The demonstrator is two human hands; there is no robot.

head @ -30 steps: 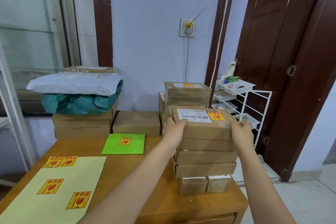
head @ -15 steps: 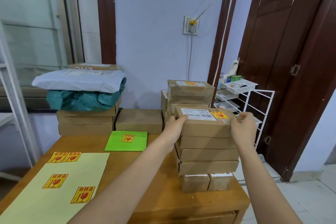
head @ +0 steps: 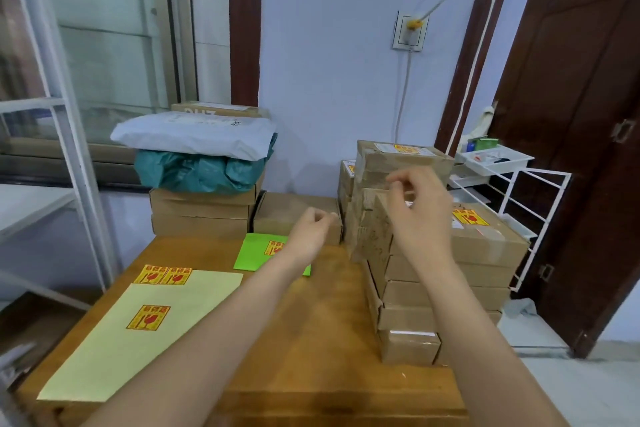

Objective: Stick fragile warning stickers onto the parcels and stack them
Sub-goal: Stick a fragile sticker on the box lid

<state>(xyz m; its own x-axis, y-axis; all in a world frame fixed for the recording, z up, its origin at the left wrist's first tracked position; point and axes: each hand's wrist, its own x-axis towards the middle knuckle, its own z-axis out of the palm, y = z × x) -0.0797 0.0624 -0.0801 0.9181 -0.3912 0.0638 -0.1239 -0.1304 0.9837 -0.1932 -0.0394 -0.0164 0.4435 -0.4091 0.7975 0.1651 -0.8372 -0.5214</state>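
Both hands have let go of the top box (head: 485, 239) and lifted. The left hand (head: 308, 236) and right hand (head: 419, 215) hold nothing, fingers loosely curled. The box sits on its stack, just behind the right hand.

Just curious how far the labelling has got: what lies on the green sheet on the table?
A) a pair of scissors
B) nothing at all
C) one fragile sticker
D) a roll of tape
C: the green sheet carries a single yellow-and-red fragile sticker, partly covered by the person's left hand.
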